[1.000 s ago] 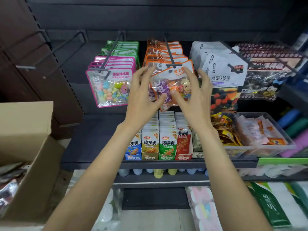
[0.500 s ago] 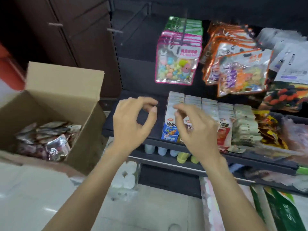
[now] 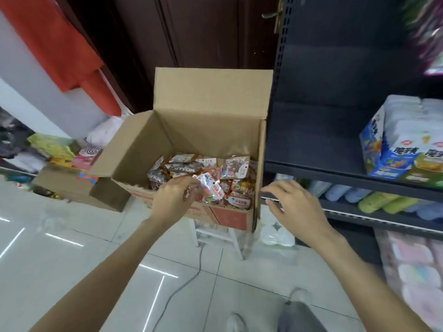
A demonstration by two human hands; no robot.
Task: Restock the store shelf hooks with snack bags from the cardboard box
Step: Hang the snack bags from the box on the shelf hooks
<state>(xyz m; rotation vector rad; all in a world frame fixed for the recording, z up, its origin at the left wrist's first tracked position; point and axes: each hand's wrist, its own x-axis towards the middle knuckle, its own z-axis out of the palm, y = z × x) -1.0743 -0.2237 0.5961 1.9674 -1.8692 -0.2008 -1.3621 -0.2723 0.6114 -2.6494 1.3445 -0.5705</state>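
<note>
The open cardboard box (image 3: 211,130) stands on a white stool beside the dark shelf unit, holding several snack bags (image 3: 182,167) in brown and clear wrappers. My left hand (image 3: 171,197) reaches over the box's near edge, its fingers curled round a clear snack bag with a red label (image 3: 212,188) on top of the pile. My right hand (image 3: 294,204) hovers with spread fingers just right of the box, in front of the shelf edge, holding nothing. The hooks are out of view; only a blurred pink bag (image 3: 431,44) shows at the top right.
The dark shelf (image 3: 335,173) on the right carries blue and green snack cartons (image 3: 393,149), with pastel bottles below. A low cardboard box (image 3: 60,183) and packets lie on the floor at left. A cable (image 3: 177,293) runs across the tiles. A dark door (image 3: 191,32) is behind.
My view swung left and down from the hooks to the box. Both hands left the hung orange bag and dropped; the left now reaches into the box and closes on a bag.
</note>
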